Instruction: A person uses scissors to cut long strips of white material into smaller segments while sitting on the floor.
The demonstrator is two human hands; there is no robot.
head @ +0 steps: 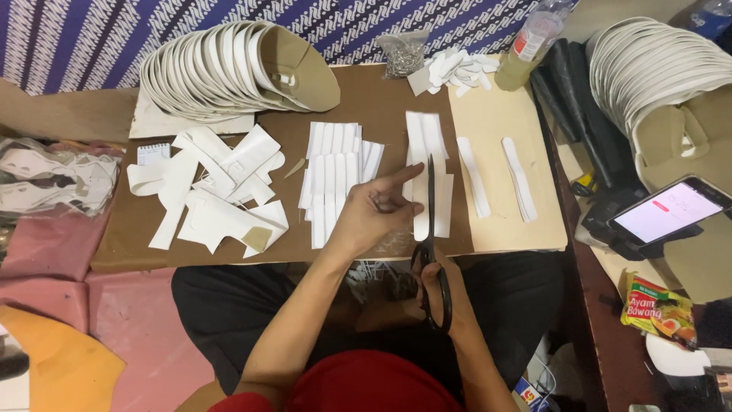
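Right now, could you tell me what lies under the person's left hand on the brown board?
The left hand presses on white strips beside the scissors. The parts of the strips beneath its palm are covered.
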